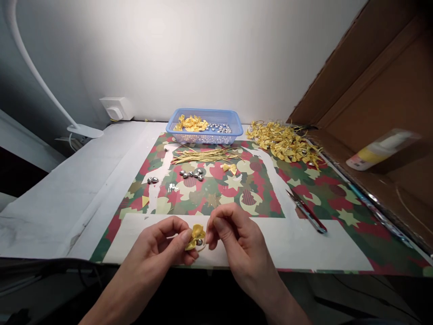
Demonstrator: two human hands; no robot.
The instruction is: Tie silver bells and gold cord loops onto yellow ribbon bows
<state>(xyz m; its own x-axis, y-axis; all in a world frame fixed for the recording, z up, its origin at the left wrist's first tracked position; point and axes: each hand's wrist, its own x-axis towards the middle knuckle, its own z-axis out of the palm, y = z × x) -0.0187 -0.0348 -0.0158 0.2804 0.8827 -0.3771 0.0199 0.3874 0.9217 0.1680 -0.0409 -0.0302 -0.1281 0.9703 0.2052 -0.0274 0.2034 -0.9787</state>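
My left hand (165,241) and my right hand (233,230) meet at the near edge of the table. Between their pinched fingertips is a small yellow ribbon bow (196,236) with a silver bead at its middle. A thin loop of wire hangs under the bow. Both hands are closed on it. Beyond them on the patterned sheet (257,189) lie another yellow bow (230,168), a cluster of silver beads (191,174), one separate bead (152,180) and a bundle of gold wire ties (206,155).
A blue basket (237,128) at the back holds yellow bows and silver beads. A heap of finished bows (284,142) lies to its right. Red-handled scissors (306,211) rest right of my hands. A glue bottle (379,151) lies in a cardboard box. A lamp base (84,131) stands at back left.
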